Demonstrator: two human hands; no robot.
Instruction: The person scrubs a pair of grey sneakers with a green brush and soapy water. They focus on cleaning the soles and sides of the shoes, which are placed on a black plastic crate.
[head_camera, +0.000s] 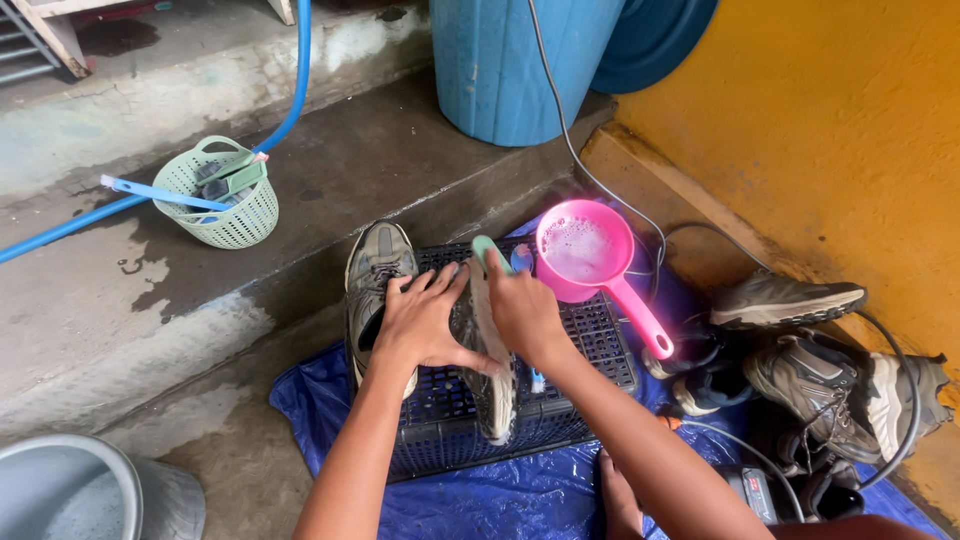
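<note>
your left grip (422, 325) clamps the shoe (488, 372) on the crate (590, 340); right grip (520, 308) wraps the brush (487, 250). keep that shoe steady, scrub with short strokes.

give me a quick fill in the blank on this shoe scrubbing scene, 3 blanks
1. The left hand steadies a shoe on top of a black plastic ____.
2. The right hand holds a brush with a ____ handle.
3. The pink scoop holds ____ water.

Missing words: crate; green; soapy
</note>
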